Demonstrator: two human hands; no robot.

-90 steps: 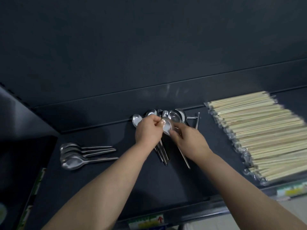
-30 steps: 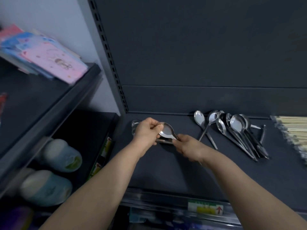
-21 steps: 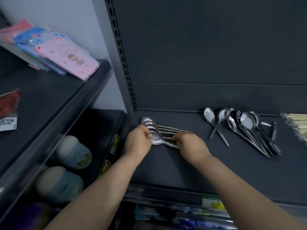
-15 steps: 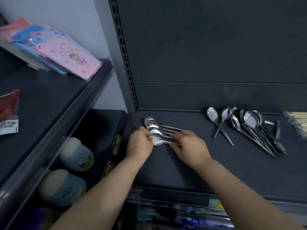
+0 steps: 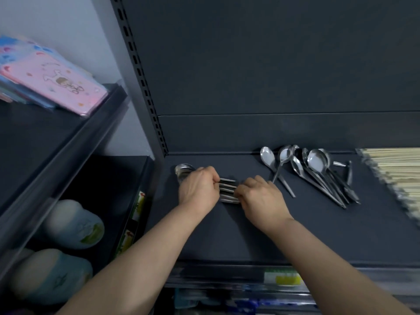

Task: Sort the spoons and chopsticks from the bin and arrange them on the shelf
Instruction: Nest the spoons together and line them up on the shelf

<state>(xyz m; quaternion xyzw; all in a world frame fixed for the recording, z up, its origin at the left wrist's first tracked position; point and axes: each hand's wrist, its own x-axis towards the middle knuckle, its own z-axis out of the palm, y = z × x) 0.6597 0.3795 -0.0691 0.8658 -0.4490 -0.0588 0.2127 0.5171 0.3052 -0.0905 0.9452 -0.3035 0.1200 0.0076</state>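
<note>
A row of several steel spoons (image 5: 227,188) lies side by side at the left end of the dark shelf (image 5: 295,235), handles pointing right. My left hand (image 5: 198,189) curls over their bowls, with one bowl showing at its far side. My right hand (image 5: 261,198) curls over the handle ends. Only the middle of the handles shows between my hands. A loose pile of spoons (image 5: 316,169) lies further right near the back wall. Pale wooden chopsticks (image 5: 397,169) in clear wrappers fill the shelf's right end.
A slotted upright post (image 5: 141,76) bounds the shelf on the left. Beyond it, pink and blue packs (image 5: 52,80) lie on a higher shelf and pale bottles (image 5: 75,226) stand below. A yellow price label (image 5: 284,278) sits on the shelf's front edge.
A spoon came from the loose pile to the left row and was set down at its front. Both hands have since closed in over the row, the left now covering the bowls.
</note>
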